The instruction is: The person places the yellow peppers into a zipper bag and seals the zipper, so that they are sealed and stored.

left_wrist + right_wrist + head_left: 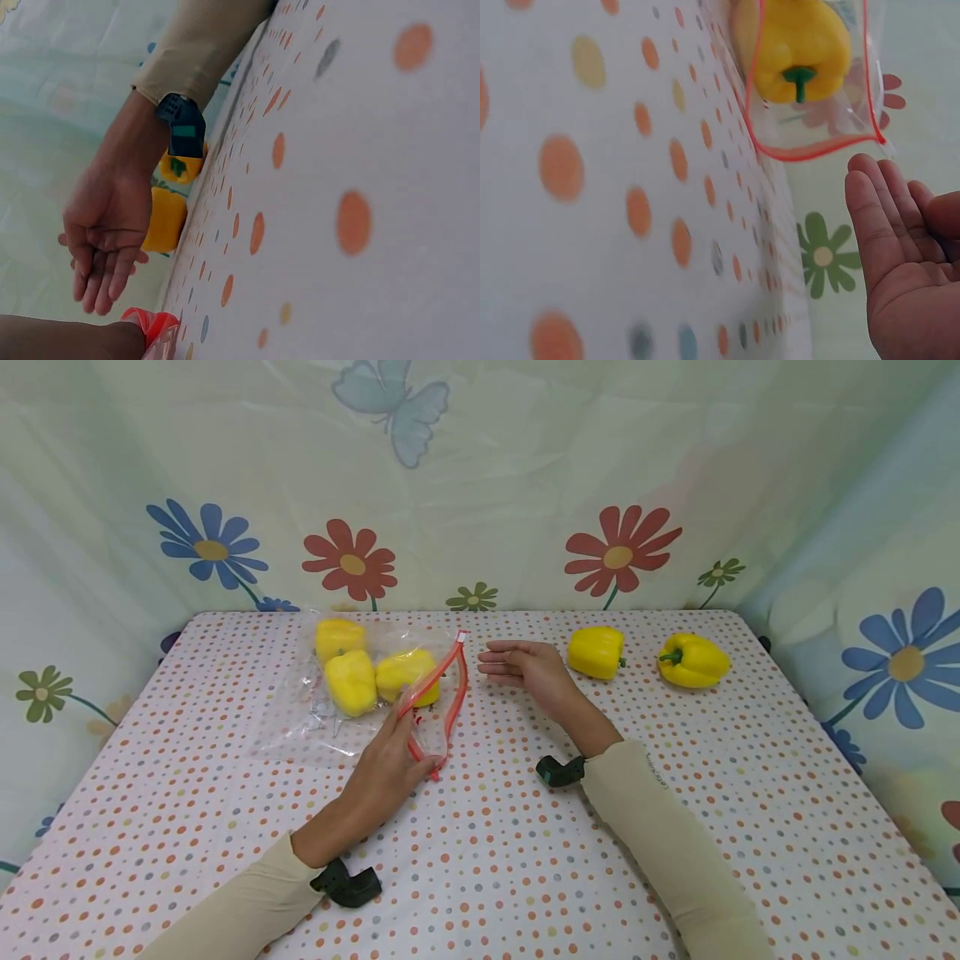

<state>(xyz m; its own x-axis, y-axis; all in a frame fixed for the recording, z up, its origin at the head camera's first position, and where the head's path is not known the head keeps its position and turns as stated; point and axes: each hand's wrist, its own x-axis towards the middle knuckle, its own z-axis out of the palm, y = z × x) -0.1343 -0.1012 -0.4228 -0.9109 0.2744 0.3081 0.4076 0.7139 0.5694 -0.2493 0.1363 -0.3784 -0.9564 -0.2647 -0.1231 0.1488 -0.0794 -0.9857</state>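
head | left hand (386, 768) – gripping 1 bag (300, 727) | 3 peppers (350, 683) inside, 2 outside | right hand (536, 668) – unclenched

The right hand (109, 214), palm showing and fingers (116, 281) extended, hangs before two yellow bell peppers (168, 221), one green-stemmed, on a white, orange-dotted worktop (300, 247); below, the left hand (67, 337) touches a red-rimmed clear plastic bag (155, 324).

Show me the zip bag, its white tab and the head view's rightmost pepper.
Zip bag (300, 723): head view, clear wall.
White tab (461, 637): head view, its middle.
Rightmost pepper (701, 663): head view, yellow body.
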